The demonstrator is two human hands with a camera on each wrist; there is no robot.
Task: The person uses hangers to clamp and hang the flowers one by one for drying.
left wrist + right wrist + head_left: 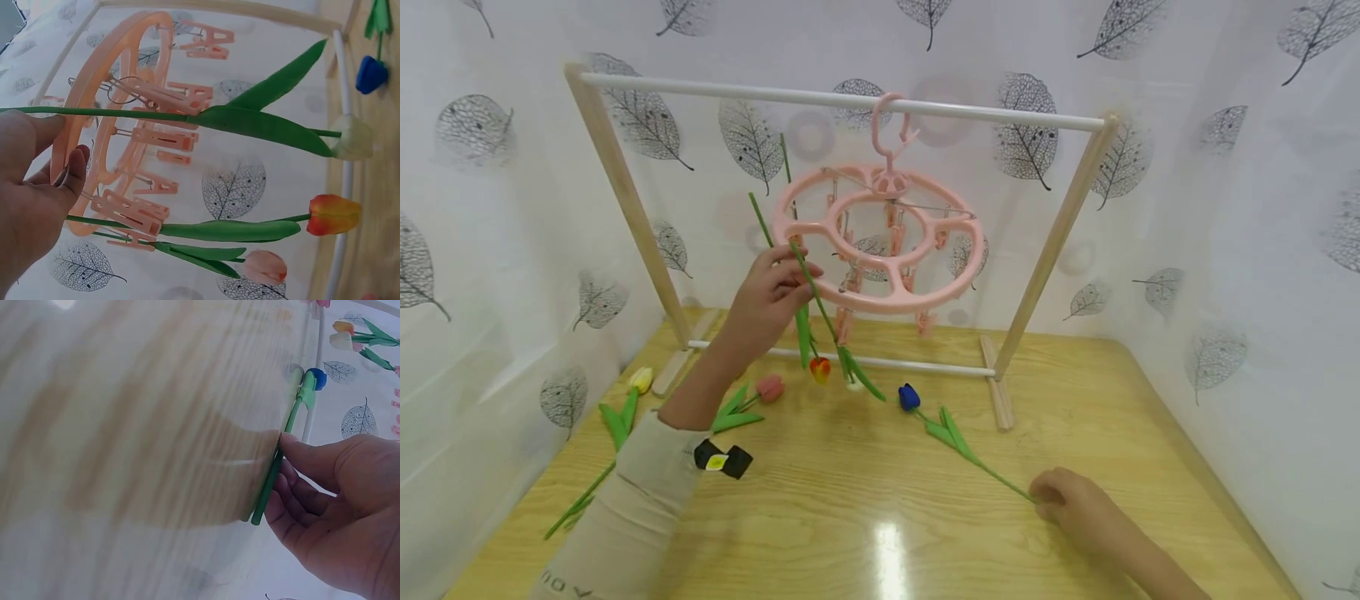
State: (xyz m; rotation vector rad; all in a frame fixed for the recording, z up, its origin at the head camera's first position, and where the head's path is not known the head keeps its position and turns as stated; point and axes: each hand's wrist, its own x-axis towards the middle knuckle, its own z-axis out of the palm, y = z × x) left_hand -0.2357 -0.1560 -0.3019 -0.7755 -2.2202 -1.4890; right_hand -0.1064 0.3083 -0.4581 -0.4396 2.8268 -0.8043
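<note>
Beige sleeve (pixel 651 483) bears illegible lettering (pixel 556 585); right hand (pixel 1078 504) pinches blue tulip (pixel 958 442)

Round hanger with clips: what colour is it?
The hanger is pink, clearest in the head view.

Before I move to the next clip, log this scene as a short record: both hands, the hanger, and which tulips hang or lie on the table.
Left hand: grips the pink hanger at its edge
Right hand: pinches the blue tulip by its stem
Hanger: hooked over the white bar of the wooden frame
Hanging heads-down: white tulip, orange-red tulip, pale pink tulip
Lying on table: yellow tulip, darker pink tulip
</note>
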